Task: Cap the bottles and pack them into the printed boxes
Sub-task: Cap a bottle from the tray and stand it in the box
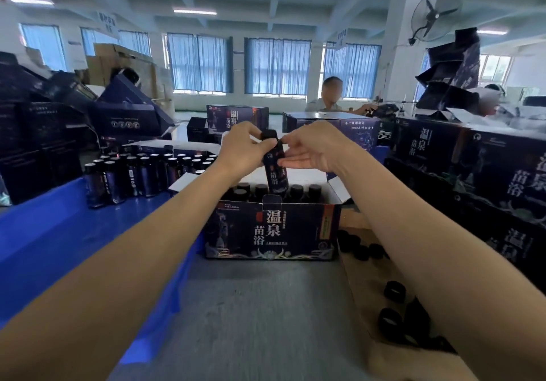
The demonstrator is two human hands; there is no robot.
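The grey counter carries an open printed box; bottles stand left on its blue cover; a cardboard tray of caps lies right.

Wall fan on white pillar, blue curtains, brown cartons far left, person across the table

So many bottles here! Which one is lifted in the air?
The bottle held by the left hand and right hand above the open box; the rest stand inside it or at left.
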